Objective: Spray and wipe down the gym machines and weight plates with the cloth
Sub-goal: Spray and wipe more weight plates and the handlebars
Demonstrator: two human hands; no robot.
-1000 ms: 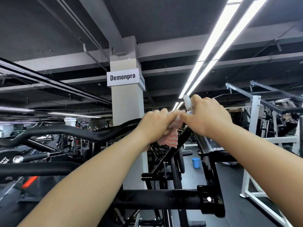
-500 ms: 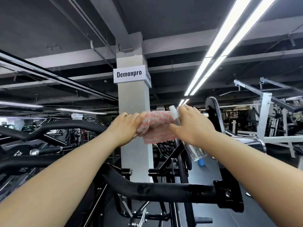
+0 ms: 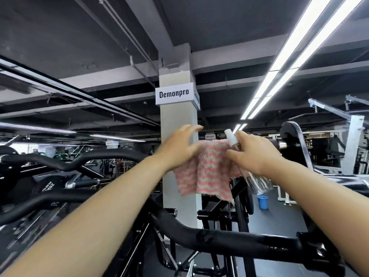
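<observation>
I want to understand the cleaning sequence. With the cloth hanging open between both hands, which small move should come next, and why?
Probably the left hand should close on the cloth. Its fingers are spread, the cloth hangs loose, and the right hand already holds the spray bottle, so it cannot wipe well.

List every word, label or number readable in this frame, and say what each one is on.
"Demonpro": black letters on the white sign wrapped round the pillar.
Side face of that sign: same kind of lettering, too foreshortened to read.
Small white sign further back: seems to be the same word, too small to be sure.
White lettering on the black weight plate at left: blurred, unreadable.
</observation>
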